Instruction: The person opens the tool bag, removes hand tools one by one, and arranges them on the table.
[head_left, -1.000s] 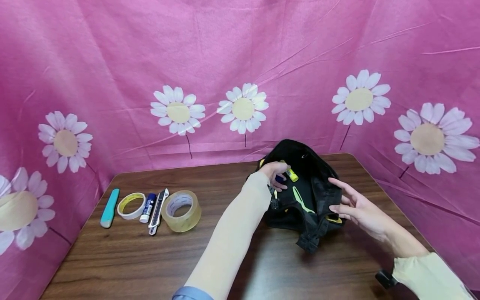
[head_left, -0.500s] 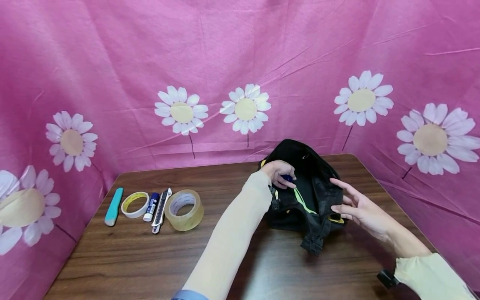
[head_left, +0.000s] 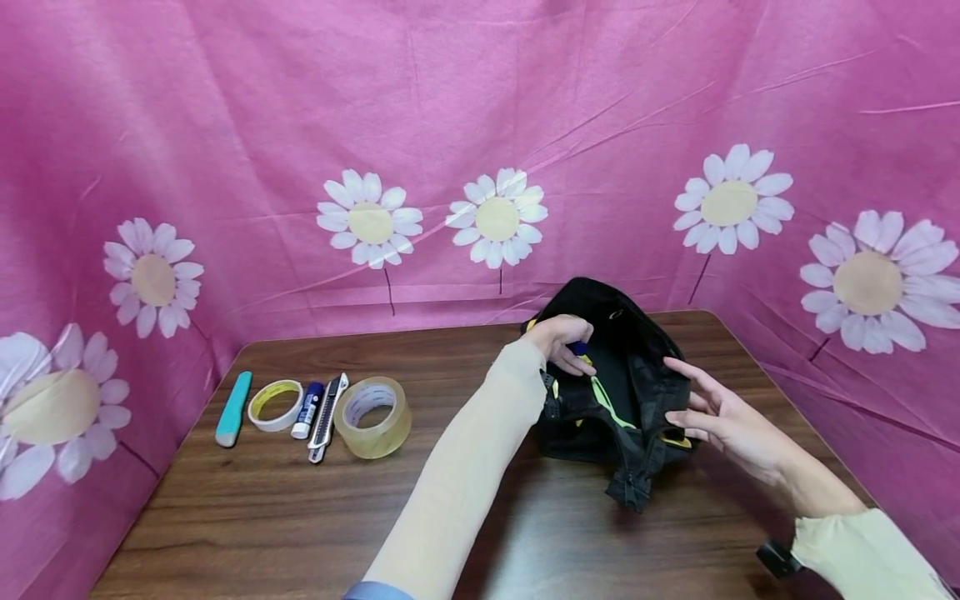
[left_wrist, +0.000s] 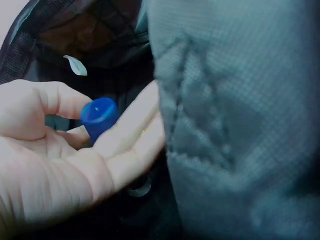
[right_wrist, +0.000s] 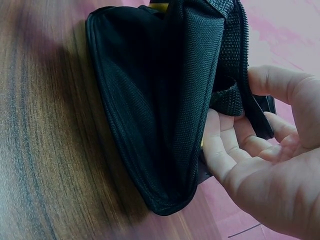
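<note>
A black zippered bag [head_left: 573, 440] lies with its mouth spread at the back right of the table. Inside it is my left hand [head_left: 564, 343], thumb and fingers around a blue round-ended stick [left_wrist: 100, 115]; its lower part is hidden. Some yellow shows just beside that blue end in the head view. A thin light-green loop-shaped thing [head_left: 606, 398] lies in the bag near my fingertips. On the right side, my right hand [head_left: 731, 423] grips the bag's edge, thumb by the zipper [right_wrist: 244, 55] and fingers behind the fabric.
Left on the wooden table [head_left: 300, 525] stand in a row a teal-handled tool [head_left: 234, 408], a white tape roll [head_left: 275, 422], a blue glue stick [head_left: 307, 409], a box cutter [head_left: 327, 418] and a clear tape roll [head_left: 375, 437]. Pink flowered cloth [head_left: 450, 100] surrounds the table.
A yellow tube end visible beside my left hand a second ago is now mostly covered, and the blue end shows between its fingers. My right hand keeps its hold on the bag.
</note>
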